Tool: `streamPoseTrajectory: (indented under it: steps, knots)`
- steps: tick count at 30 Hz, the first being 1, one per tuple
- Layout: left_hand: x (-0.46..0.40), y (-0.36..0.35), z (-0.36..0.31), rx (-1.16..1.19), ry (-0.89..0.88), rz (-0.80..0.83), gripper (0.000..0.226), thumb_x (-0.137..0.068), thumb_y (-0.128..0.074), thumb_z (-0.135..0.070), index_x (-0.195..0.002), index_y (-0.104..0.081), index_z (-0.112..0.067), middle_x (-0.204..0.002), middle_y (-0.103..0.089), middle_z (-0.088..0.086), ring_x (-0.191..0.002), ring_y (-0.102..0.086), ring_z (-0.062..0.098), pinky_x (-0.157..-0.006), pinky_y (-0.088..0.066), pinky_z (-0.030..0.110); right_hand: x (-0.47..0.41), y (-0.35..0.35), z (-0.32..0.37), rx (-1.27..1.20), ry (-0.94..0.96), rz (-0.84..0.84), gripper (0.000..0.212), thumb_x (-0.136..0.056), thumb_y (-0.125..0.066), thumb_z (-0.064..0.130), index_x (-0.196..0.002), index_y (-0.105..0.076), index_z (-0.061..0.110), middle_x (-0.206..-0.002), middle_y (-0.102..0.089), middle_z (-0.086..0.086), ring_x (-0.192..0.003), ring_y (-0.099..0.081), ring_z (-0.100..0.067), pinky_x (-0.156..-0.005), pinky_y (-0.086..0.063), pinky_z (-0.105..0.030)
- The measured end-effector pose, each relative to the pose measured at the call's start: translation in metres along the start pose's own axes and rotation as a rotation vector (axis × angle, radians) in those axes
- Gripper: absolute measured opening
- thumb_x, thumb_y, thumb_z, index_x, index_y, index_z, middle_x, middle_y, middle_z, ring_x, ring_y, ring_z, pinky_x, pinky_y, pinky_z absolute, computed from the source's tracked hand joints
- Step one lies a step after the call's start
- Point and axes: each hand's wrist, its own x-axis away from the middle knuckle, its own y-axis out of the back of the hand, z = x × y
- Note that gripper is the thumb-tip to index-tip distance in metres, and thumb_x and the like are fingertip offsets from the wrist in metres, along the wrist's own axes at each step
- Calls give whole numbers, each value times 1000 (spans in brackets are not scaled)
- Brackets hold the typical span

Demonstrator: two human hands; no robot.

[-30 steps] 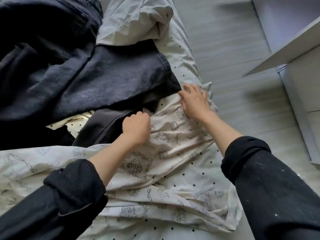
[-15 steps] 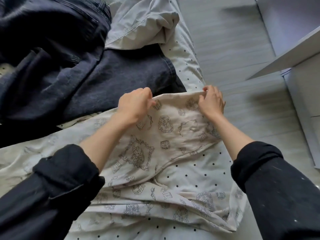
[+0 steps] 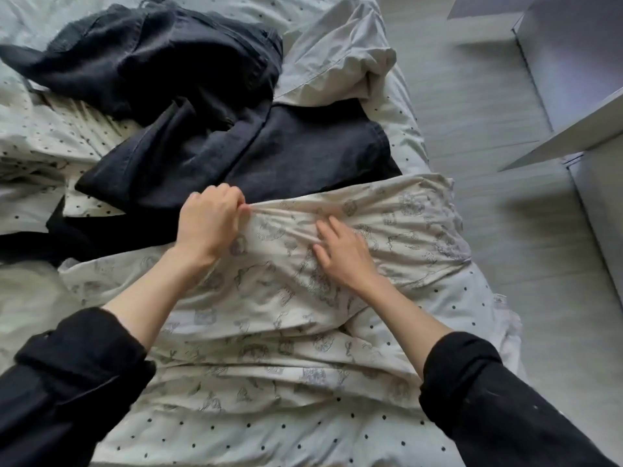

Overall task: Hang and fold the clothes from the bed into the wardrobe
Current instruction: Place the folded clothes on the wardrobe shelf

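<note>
The left hand (image 3: 210, 224) pinches a fold of the cream printed garment (image 3: 337, 264) lying along the bed's (image 3: 448, 298) right edge, its fingertips hidden in the cloth, while the right hand (image 3: 340, 256) rests on it with fingers spread flat, dark jeans (image 3: 286, 153) partly beneath its far edge.

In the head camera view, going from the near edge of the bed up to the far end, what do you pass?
Polka-dotted pale bedsheet → cream garment printed with line drawings → left hand pinching its far edge → dark denim jeans → black fuzzy garment.
</note>
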Motion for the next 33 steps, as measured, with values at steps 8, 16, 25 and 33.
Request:
streamPoseTrajectory:
  steps: [8,16,25,33]
  knots:
    - [118,-16,-9,158,-191,-212,12,-80,-60,1,-86,-55,-8,-76,-52,10,-66,-44,26,-59,-32,34,84,-35,34,-107,-115,-345,38,-96,-44,19,-132,-50,8,-136,-50,-10,-127,-45,-27,-107,-32,-46]
    - [286,-61,18,119,-257,219,38,-67,-77,-23,-94,-51,-15,-98,-58,9,-80,-57,28,-61,-45,35,209,-153,57,212,72,-404,14,-81,-56,20,-93,-53,15,-90,-56,-2,-79,-54,-23,-65,-44,-35]
    - [285,-71,33,-22,-175,306,29,-57,-81,-3,-75,-59,-7,-90,-59,18,-76,-58,33,-59,-46,39,177,-163,65,434,-68,-226,38,-57,-80,16,-90,-62,16,-92,-61,-7,-81,-58,-27,-68,-45,-38]
    - [334,-59,45,171,-241,245,22,-72,-75,-5,-75,-56,-15,-69,-54,2,-63,-53,25,-62,-44,34,200,-163,67,444,145,-413,14,-62,-57,4,-73,-58,13,-77,-61,-5,-73,-56,-27,-72,-31,-35]
